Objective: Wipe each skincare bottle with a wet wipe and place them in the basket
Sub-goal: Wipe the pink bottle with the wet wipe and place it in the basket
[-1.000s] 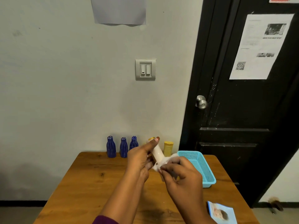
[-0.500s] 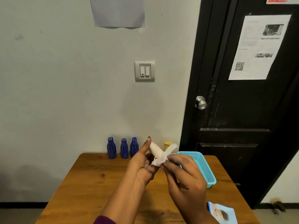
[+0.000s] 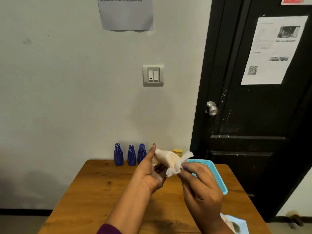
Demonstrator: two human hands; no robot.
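My left hand (image 3: 150,174) holds a white bottle (image 3: 163,155) tilted above the table, thumb up along its side. My right hand (image 3: 200,184) pinches a white wet wipe (image 3: 179,164) wrapped over the bottle's lower end. Three blue bottles (image 3: 131,155) stand in a row at the table's back edge by the wall. A yellow-capped bottle (image 3: 177,152) stands behind the held one, mostly hidden. The light blue basket (image 3: 217,179) sits at the right, partly behind my right hand; its inside is hardly visible.
The wooden table (image 3: 101,191) stands against a grey wall. A wipes packet (image 3: 236,224) lies at the front right corner. A black door (image 3: 253,115) with a metal knob is right of the table.
The white bottle has tipped from near upright to leaning right. The wipe has slid along it toward its lower end. Both hands stay close together above the table.
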